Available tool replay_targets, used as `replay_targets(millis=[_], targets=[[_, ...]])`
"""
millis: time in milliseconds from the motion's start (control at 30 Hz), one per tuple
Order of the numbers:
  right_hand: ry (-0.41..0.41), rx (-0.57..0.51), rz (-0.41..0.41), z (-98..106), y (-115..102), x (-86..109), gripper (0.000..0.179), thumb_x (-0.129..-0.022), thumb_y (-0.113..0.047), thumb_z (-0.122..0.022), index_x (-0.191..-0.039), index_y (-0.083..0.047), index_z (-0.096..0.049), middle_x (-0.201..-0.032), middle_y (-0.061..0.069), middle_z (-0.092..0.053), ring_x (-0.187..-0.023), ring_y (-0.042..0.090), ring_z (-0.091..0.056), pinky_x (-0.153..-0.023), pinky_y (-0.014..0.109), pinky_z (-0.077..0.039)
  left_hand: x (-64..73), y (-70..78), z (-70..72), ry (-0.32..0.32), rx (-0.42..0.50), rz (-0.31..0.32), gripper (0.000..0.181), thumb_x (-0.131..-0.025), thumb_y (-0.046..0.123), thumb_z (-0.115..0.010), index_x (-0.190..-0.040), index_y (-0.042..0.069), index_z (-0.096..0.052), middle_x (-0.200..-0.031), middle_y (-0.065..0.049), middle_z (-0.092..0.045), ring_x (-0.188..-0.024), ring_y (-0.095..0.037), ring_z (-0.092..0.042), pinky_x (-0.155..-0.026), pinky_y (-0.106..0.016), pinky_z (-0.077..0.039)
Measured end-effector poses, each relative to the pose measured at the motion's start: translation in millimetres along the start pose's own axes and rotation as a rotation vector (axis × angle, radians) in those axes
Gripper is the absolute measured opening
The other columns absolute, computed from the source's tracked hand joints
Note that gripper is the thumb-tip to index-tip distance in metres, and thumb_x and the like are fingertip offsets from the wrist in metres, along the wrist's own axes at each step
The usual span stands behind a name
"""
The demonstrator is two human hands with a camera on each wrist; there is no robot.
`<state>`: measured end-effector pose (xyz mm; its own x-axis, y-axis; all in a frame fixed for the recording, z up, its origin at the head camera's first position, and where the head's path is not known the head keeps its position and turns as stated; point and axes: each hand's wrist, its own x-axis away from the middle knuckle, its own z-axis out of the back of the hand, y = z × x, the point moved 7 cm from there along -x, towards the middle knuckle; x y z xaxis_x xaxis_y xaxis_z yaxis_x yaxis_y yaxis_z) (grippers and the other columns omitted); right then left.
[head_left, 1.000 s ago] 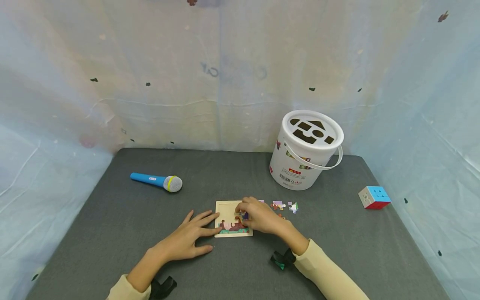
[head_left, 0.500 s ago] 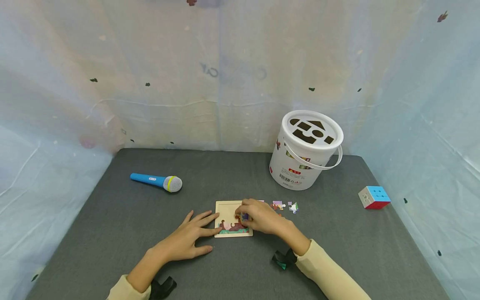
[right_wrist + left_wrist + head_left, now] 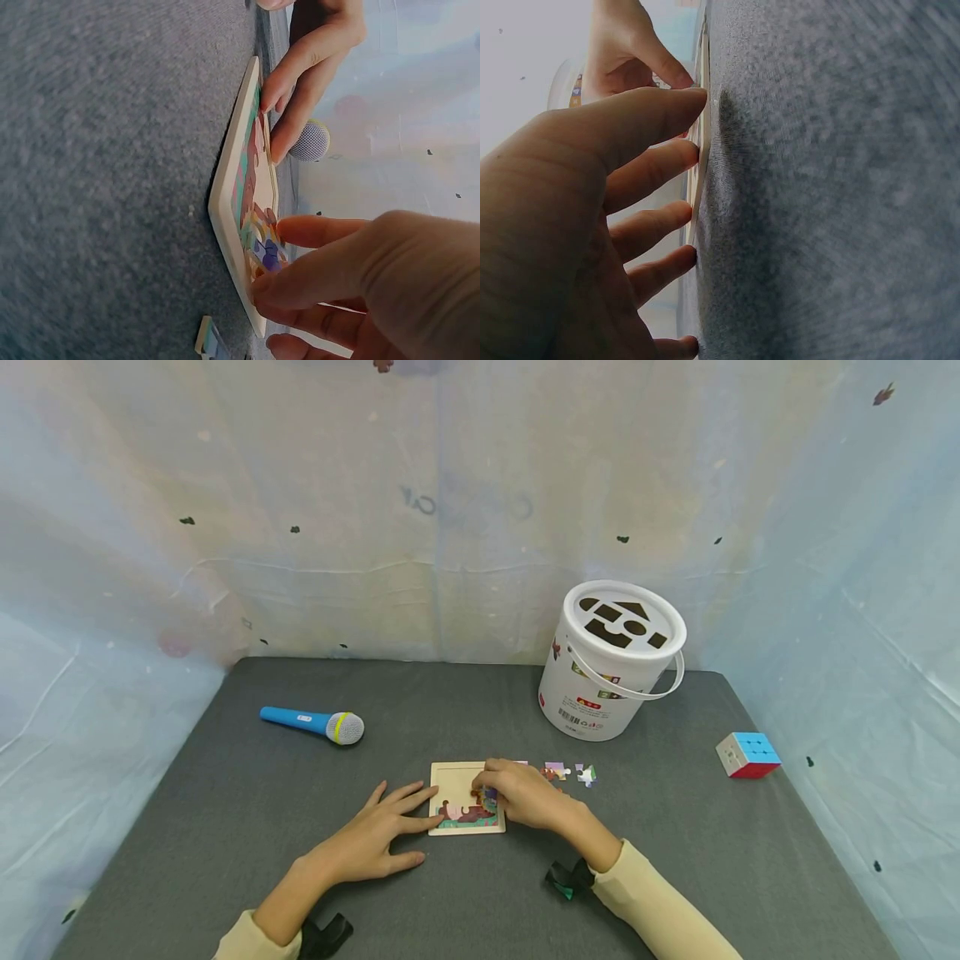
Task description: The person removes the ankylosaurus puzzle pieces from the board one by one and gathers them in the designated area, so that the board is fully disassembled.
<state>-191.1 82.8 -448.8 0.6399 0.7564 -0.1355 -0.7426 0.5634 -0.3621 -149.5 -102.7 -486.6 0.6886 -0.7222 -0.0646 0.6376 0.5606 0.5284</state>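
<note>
A small wooden puzzle board (image 3: pixel 452 776) lies flat on the grey table, its lower rows filled with coloured pieces. My left hand (image 3: pixel 415 808) rests flat on the table, its straight fingers touching the board's left edge (image 3: pixel 699 157). My right hand (image 3: pixel 484 787) is curled over the board's right side, where thumb and fingers pinch a purple-blue puzzle piece (image 3: pixel 264 256) against the picture. In the right wrist view the left hand's fingers (image 3: pixel 298 69) lie on the far edge of the board (image 3: pixel 231 196). The right hand hides the board's right part in the head view.
Loose puzzle pieces (image 3: pixel 557 770) lie just right of the board, one also in the right wrist view (image 3: pixel 208 339). A white shape-sorter bucket (image 3: pixel 609 670) stands behind them. A blue toy microphone (image 3: pixel 311 723) lies at the left, a colour cube (image 3: pixel 747 754) at the far right. Plastic sheeting walls surround the table.
My right hand has shifted slightly down over the board with the piece. The left hand and the board have stayed where they were.
</note>
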Motion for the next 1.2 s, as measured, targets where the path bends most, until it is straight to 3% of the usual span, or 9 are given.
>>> replay_targets(millis=[233,500,733,900,1067,1200], targets=[[0.007,0.015,0.011,0.4,-0.9,0.7,0.036,-0.084,0.018,-0.063,-0.107,-0.009,-0.072,-0.099,0.004,-0.065,-0.086,0.014,-0.063,-0.071,0.028,-0.053,0.2,-0.1,-0.1,0.009,-0.006,-0.007,0.056,-0.092,0.038,-0.072,-0.143,0.022,-0.057,-0.16,-0.007,-0.034,-0.147,-0.037,-0.025,-0.105,-0.08,-0.01],[-0.015,-0.014,0.01,-1.8,1.4,1.4,0.035,-0.085,0.014,-0.061,-0.108,-0.008,-0.072,-0.1,0.003,-0.064,-0.079,0.011,-0.058,-0.063,0.02,-0.048,0.0,-0.5,-0.2,0.006,-0.003,-0.01,0.055,-0.092,0.038,-0.072,-0.143,0.023,-0.057,-0.16,-0.007,-0.034,-0.148,-0.037,-0.024,-0.105,-0.08,-0.01],[-0.048,-0.047,-0.031,-0.7,2.9,0.9,0.03,-0.085,0.01,-0.067,-0.11,-0.007,-0.071,-0.106,0.003,-0.064,-0.091,0.015,-0.063,-0.074,0.026,-0.053,-0.1,-0.2,0.0,0.009,-0.008,-0.014,0.055,-0.092,0.038,-0.071,-0.143,0.023,-0.057,-0.16,-0.006,-0.033,-0.148,-0.036,-0.024,-0.104,-0.08,-0.01],[-0.048,-0.069,-0.04,-0.3,3.4,1.3,0.031,-0.084,0.013,-0.067,-0.108,-0.007,-0.069,-0.105,0.003,-0.063,-0.091,0.017,-0.063,-0.075,0.028,-0.053,-0.2,-0.2,-0.4,0.006,-0.007,-0.01,0.055,-0.092,0.038,-0.072,-0.143,0.023,-0.057,-0.16,-0.006,-0.033,-0.148,-0.036,-0.024,-0.104,-0.08,-0.01],[-0.057,-0.152,-0.032,-2.7,4.6,1.5,0.031,-0.085,0.015,-0.061,-0.108,-0.005,-0.067,-0.103,0.005,-0.061,-0.087,0.017,-0.061,-0.074,0.025,-0.052,-0.4,-0.1,-0.7,0.002,-0.005,-0.008,0.056,-0.092,0.039,-0.072,-0.143,0.023,-0.057,-0.16,-0.007,-0.033,-0.148,-0.037,-0.024,-0.104,-0.08,-0.011],[-0.079,-0.249,-0.041,-5.0,5.4,1.1,0.026,-0.085,0.007,-0.065,-0.109,-0.002,-0.069,-0.103,0.005,-0.059,-0.08,0.014,-0.06,-0.069,0.021,-0.05,-0.2,-0.2,-0.8,0.004,-0.009,-0.011,0.056,-0.092,0.039,-0.072,-0.143,0.023,-0.057,-0.16,-0.007,-0.033,-0.148,-0.037,-0.024,-0.104,-0.08,-0.011]])
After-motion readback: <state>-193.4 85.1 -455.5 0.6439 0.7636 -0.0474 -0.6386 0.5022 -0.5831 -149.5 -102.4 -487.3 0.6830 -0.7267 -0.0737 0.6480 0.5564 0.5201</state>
